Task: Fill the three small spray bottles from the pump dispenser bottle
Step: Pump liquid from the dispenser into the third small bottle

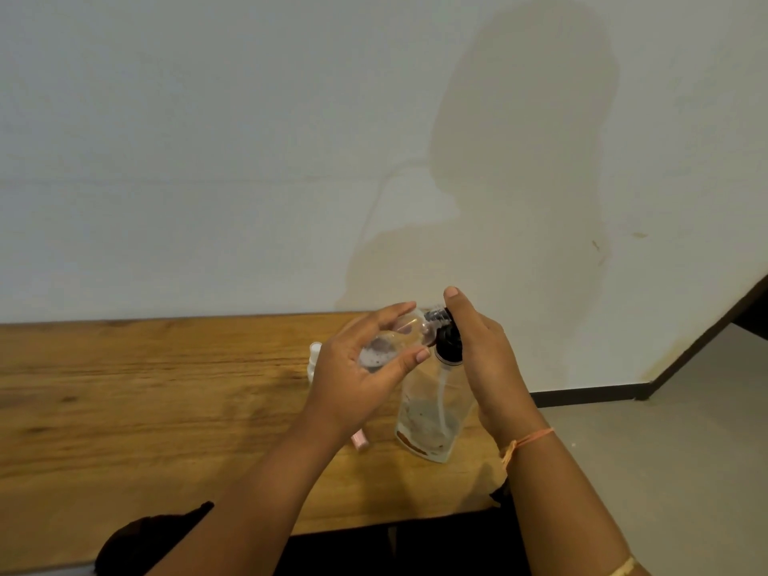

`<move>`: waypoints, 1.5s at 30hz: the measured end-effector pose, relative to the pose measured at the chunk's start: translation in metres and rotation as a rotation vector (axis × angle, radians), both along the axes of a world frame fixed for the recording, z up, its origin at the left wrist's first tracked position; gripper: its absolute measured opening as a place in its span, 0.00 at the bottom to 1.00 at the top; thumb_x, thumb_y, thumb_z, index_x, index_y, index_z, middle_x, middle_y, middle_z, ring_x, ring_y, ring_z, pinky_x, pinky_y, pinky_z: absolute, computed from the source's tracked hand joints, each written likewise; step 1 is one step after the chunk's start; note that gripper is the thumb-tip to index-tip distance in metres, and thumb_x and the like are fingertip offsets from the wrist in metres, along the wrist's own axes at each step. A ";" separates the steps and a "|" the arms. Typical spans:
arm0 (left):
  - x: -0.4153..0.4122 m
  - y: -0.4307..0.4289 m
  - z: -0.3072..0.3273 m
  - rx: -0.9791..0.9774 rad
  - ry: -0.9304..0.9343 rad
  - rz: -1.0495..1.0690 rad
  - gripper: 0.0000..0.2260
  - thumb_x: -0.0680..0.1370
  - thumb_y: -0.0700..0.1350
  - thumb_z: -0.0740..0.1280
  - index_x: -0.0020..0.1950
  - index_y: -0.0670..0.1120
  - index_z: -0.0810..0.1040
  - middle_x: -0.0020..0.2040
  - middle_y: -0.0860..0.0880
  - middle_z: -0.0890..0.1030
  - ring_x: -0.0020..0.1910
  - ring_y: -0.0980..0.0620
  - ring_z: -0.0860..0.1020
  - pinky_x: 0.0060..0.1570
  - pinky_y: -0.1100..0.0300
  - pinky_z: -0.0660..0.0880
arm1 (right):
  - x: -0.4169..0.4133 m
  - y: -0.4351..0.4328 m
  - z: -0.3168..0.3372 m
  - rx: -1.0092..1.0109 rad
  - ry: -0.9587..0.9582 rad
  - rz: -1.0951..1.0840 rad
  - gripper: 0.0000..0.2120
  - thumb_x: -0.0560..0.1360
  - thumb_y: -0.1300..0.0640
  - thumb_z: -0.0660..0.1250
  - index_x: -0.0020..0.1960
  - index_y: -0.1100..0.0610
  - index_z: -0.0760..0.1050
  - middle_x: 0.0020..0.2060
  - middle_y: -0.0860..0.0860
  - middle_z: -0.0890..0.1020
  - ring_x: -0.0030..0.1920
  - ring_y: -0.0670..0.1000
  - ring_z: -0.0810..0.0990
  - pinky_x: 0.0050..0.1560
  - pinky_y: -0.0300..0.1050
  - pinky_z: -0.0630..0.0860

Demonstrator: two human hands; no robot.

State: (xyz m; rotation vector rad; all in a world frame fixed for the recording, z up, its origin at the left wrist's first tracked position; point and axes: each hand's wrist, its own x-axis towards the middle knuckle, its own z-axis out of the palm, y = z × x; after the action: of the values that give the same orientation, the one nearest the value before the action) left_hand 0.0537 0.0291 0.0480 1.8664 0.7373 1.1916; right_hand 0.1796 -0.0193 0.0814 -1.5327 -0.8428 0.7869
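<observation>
My left hand (pixel 357 367) grips a small clear spray bottle (pixel 395 338), tilted on its side with its open neck against the black pump head (pixel 448 340). The clear pump dispenser bottle (pixel 432 417) stands upright on the wooden table (pixel 145 409) and holds a little liquid at its bottom. My right hand (pixel 486 359) rests over the pump head with its fingers straight, the palm against the bottle's right side. A white spray bottle (pixel 314 361) stands partly hidden behind my left hand. A small pink piece (pixel 360 441) lies on the table under my left wrist.
A pale wall rises directly behind the table. The table's right end is just right of the pump bottle, with grey floor (pixel 665 451) beyond it. A dark cloth (pixel 141 538) lies at the table's near edge.
</observation>
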 end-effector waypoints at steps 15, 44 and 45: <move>0.001 0.001 -0.001 -0.004 -0.001 0.003 0.21 0.67 0.55 0.70 0.59 0.59 0.75 0.49 0.60 0.80 0.53 0.66 0.76 0.50 0.78 0.68 | 0.002 0.002 0.000 -0.032 -0.005 0.039 0.26 0.77 0.39 0.54 0.48 0.58 0.81 0.45 0.57 0.84 0.50 0.55 0.81 0.47 0.43 0.74; -0.002 0.004 -0.012 0.017 0.023 -0.003 0.22 0.67 0.57 0.74 0.60 0.59 0.75 0.51 0.56 0.81 0.54 0.64 0.77 0.53 0.76 0.69 | 0.013 0.001 0.003 -0.054 0.014 0.135 0.15 0.79 0.46 0.56 0.50 0.55 0.77 0.39 0.47 0.81 0.40 0.41 0.79 0.41 0.34 0.73; -0.002 0.004 -0.011 0.019 0.020 -0.001 0.22 0.67 0.57 0.72 0.60 0.59 0.75 0.51 0.57 0.81 0.55 0.64 0.77 0.53 0.76 0.69 | 0.012 0.001 0.001 -0.043 0.020 0.123 0.14 0.79 0.45 0.56 0.48 0.52 0.77 0.39 0.46 0.81 0.42 0.42 0.78 0.43 0.35 0.72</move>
State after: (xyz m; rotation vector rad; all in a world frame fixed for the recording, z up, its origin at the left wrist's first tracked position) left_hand 0.0520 0.0326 0.0369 1.8962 0.7383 1.1846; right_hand 0.1918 -0.0186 0.0829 -1.5194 -0.9171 0.9134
